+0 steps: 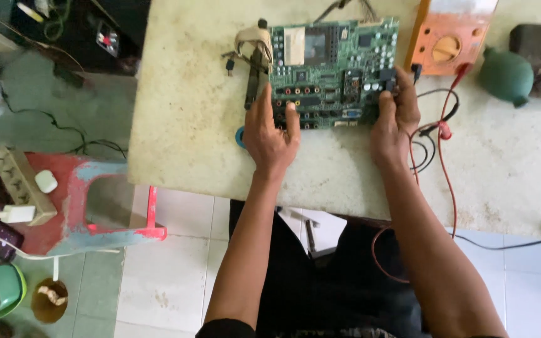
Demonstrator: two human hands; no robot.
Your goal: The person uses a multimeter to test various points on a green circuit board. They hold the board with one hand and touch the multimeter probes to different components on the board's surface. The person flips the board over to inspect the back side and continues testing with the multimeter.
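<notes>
Board (330,69), green, is being held flat on the bench (183,125): near edge is being pressed by left hand (269,134), fingers spread; right edge is being gripped by right hand (396,119). Orange meter (449,44) and red lead (449,156) are lying beside.

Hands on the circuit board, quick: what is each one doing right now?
Left hand: open, fingers resting flat on the near edge of the green circuit board.
Right hand: closed, gripping the board's right edge.
</notes>
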